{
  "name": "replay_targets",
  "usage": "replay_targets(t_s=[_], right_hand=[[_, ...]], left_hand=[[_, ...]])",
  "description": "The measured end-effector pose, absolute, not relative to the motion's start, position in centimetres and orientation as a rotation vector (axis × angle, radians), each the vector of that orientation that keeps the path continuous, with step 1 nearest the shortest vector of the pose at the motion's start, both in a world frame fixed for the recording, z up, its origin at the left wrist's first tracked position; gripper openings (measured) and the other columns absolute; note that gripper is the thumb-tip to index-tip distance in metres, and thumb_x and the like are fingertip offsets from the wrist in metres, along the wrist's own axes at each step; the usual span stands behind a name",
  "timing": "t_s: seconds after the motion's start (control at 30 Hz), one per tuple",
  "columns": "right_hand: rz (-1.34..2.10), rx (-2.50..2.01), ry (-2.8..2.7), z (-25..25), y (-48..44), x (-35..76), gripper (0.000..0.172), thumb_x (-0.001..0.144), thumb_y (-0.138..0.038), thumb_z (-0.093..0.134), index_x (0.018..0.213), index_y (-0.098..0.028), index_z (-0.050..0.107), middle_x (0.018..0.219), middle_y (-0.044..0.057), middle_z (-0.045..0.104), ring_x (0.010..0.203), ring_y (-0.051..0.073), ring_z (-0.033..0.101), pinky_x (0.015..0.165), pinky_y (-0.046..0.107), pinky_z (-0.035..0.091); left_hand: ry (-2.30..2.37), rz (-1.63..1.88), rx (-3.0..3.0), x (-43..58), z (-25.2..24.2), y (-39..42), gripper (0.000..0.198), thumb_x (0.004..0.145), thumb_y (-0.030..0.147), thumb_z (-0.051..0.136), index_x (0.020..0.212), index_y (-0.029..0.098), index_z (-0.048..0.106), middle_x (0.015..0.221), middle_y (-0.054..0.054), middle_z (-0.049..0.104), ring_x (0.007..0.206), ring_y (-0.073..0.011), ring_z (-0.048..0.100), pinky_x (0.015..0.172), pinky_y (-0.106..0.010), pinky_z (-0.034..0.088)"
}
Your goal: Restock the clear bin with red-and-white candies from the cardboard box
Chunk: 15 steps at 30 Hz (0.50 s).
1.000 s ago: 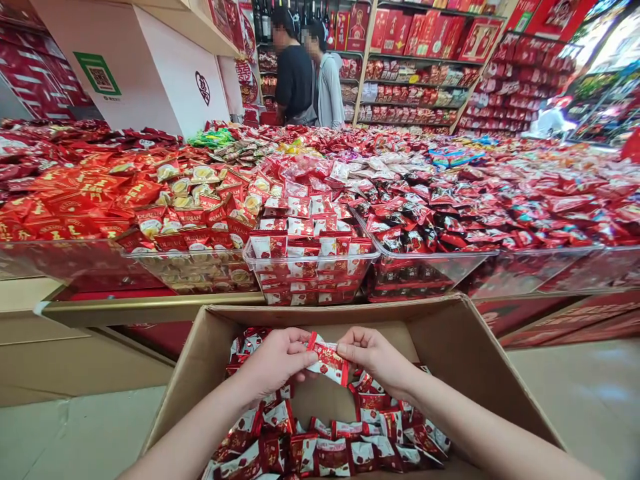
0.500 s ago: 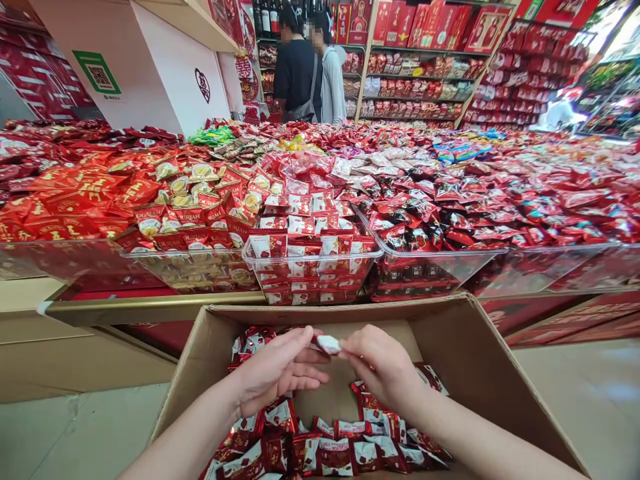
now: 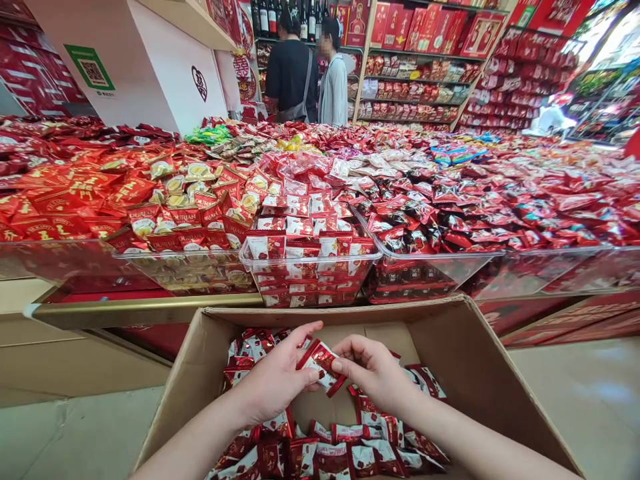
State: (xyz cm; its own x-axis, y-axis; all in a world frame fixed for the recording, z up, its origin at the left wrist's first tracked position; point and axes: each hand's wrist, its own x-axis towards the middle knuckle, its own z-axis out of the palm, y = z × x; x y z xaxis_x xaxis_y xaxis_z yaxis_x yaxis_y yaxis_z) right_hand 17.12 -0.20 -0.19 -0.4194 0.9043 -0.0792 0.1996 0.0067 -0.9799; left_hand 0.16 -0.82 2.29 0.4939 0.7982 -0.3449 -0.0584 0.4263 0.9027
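Note:
A red and white wrapped candy is held up over the open cardboard box, its printed face toward me. My right hand pinches its right side between thumb and fingers. My left hand has its thumb at the candy's left edge, with the fingers behind it and the index finger reaching past the top. Inside the box, many matching candies lie along the near side, with others at the left and right. My forearms hide part of them.
Beyond the box, a clear plastic bin of stacked red and white candies stands on the counter. Durian candies fill the bin to its left, dark red packets the one to its right. Two people stand near the back shelves.
The candy has turned from edge-on to face me and sits slightly lower. My left hand has come in from beside it, and its thumb now meets the candy.

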Motion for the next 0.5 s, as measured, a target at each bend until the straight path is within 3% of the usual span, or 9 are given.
replay_targets(t_s=[0.17,0.27,0.37,0.5], right_hand=[[1.636,-1.046,-1.569,-0.3,-0.5,16.7,0.016,0.070,-0.030,0.055,0.072,-0.014,0.051,0.061,-0.002,0.051,0.056,0.008,0.044,0.054,0.019,0.037],[1.629,-1.044,-1.619,-0.3,-0.4,16.8,0.021,0.069,-0.034,0.056,0.069,-0.014,0.052,0.057,-0.003,0.048,0.053,0.007,0.041,0.051,0.018,0.034],[1.522,-1.068,-1.731,-0.2,-0.1,17.1,0.024,0.069,-0.037,0.055,0.067,-0.013,0.056,0.058,-0.001,0.051,0.053,0.008,0.044,0.050,0.018,0.034],[1.183,-0.997,-1.993,1.5,0.2,17.4,0.024,0.069,-0.036,0.055,0.066,-0.014,0.063,0.059,0.001,0.055,0.056,0.009,0.048,0.052,0.019,0.035]], left_hand=[[0.885,0.608,1.034,-0.2,2.1,-1.2,0.060,0.067,0.007,0.050,0.120,0.020,0.026,0.077,0.001,0.053,0.069,-0.0095,0.047,0.061,-0.022,0.035],[0.843,0.624,1.034,-0.5,1.3,-1.1,0.061,0.066,0.014,0.056,0.120,0.019,0.027,0.074,0.001,0.053,0.063,-0.0094,0.048,0.057,-0.022,0.033],[0.740,0.644,1.048,-0.9,0.8,-0.8,0.063,0.064,0.023,0.063,0.117,0.019,0.030,0.074,-0.001,0.056,0.063,-0.0105,0.050,0.056,-0.022,0.032],[0.636,0.694,1.071,-1.5,1.5,-0.6,0.058,0.064,0.030,0.065,0.114,0.019,0.037,0.085,-0.006,0.060,0.077,-0.0136,0.054,0.067,-0.025,0.033]])
